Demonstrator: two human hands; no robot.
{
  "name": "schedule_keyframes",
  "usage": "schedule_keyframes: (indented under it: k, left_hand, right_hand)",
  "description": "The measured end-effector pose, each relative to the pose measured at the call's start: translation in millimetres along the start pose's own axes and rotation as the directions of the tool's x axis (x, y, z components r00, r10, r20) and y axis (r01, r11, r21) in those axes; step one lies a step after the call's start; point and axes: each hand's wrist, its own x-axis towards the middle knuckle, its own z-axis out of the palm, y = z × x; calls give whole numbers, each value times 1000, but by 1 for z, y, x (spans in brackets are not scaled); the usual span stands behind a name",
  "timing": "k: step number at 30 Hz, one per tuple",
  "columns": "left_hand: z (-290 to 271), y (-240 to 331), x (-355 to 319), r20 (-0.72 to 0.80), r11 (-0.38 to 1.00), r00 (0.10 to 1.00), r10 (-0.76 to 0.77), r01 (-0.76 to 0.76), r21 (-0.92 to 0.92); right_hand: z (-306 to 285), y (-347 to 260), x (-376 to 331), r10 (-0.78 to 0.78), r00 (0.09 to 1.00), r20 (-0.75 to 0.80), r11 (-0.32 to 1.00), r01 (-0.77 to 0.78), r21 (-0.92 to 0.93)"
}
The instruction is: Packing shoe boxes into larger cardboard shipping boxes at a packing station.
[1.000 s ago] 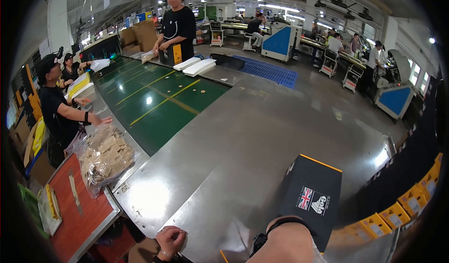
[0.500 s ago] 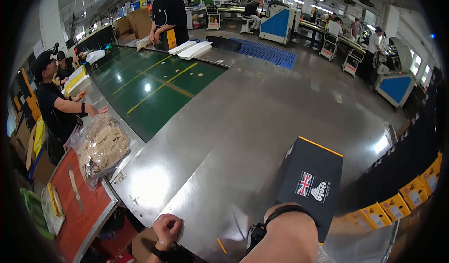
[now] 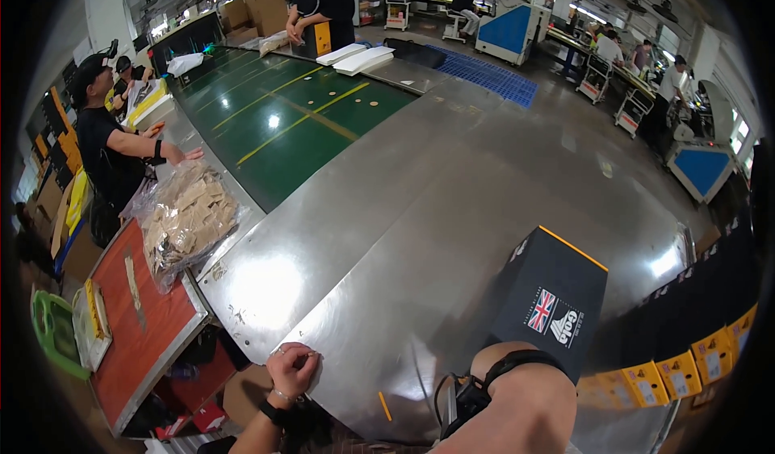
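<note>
A dark shoebox (image 3: 525,292) with an orange edge and a printed flag lies on the metal table, right of centre. My right forearm reaches across its near end. The bent wrist of my right hand (image 3: 502,355) is against the box, with a black strap and a small dark device on it. The fingers are hidden from view. My left hand (image 3: 292,369) rests at the table's near edge with its fingers curled in, and nothing shows in it. A thin orange strip (image 3: 385,406) lies on the metal between my hands.
Several stacked shoeboxes with yellow ends (image 3: 678,375) line the right side. A green conveyor belt (image 3: 266,163) runs beyond the metal table (image 3: 420,236). At left, a clear bag of brown pieces (image 3: 190,216) lies near a co-worker's hand (image 3: 184,154). Another person (image 3: 327,6) stands at the far end.
The view has turned and tilted slightly, so the scene sits further right in the picture. My left hand stays curled at the table edge, and my right arm remains over the shoebox.
</note>
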Motion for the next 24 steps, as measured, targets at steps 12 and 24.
schedule_keyframes:
  k: [12,24]
  left_hand:
    - [2,-4,-2,-8,999,999,-40,40,-22]
    - [4,-4,-1,3,1000,1000,-17,17,14]
  right_hand:
    - [16,14,-4,-48,990,-131,999,50,12]
    - [19,-5,-6,-152,964,220,961,92,262]
